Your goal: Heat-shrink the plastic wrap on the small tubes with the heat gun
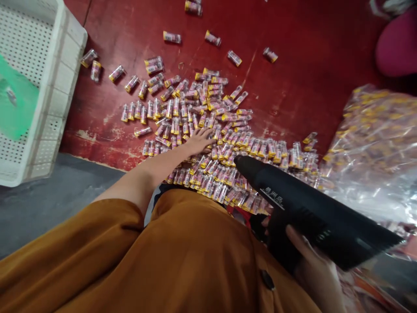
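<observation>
My right hand (314, 265) is wrapped round the handle of a black hair dryer (302, 208), whose narrow nozzle points left over a spread of small clear tubes (224, 152) with pink labels and yellow ends. White lettering shows on the dryer's side. My left hand (201, 140) lies palm down on the middle of the pile, its fingers spread and touching the tubes. Most tubes lie on their sides, packed closely near my body and scattered farther out. The dryer hides part of the pile's right side.
The red tabletop (293, 82) carries the tubes. At the left stands a white perforated crate (61, 82) with a green plastic bag (16, 100) inside. A large clear bag (374, 152) full of similar tubes is at the right, below a pink rounded object (397, 45).
</observation>
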Demonstrator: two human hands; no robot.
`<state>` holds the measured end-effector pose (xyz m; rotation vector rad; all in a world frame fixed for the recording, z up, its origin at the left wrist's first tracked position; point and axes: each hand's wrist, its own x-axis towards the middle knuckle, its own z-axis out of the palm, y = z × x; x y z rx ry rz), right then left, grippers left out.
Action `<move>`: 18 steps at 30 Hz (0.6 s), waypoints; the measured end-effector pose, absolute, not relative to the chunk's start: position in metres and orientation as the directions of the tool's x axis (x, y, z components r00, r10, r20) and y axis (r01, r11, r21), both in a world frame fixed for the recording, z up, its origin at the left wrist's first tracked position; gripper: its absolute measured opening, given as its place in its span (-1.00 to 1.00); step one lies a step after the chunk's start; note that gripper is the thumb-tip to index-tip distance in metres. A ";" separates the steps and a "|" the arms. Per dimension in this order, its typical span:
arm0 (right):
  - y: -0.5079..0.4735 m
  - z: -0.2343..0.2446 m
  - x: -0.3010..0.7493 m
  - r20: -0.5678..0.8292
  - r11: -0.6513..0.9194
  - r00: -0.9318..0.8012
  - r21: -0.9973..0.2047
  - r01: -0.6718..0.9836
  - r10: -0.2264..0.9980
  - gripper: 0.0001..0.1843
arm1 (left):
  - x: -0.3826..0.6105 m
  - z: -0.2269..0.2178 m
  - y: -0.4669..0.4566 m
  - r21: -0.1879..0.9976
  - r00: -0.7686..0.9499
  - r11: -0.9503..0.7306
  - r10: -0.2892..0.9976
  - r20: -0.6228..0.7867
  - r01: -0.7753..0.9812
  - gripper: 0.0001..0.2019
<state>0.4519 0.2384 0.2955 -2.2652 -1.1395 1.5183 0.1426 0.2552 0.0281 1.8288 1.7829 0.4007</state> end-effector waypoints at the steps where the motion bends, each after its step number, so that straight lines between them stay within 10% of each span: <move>1: 0.237 0.298 0.450 -0.719 -0.707 0.200 -0.521 0.478 0.665 -0.44 | 0.139 0.026 0.261 0.574 0.033 0.065 0.987 -0.159 0.817 -0.58; 18: 0.259 0.271 0.414 -0.875 -0.843 0.032 -0.454 0.287 0.482 -0.55 | 0.093 0.023 0.158 0.796 -0.797 0.371 0.564 0.217 0.479 -0.71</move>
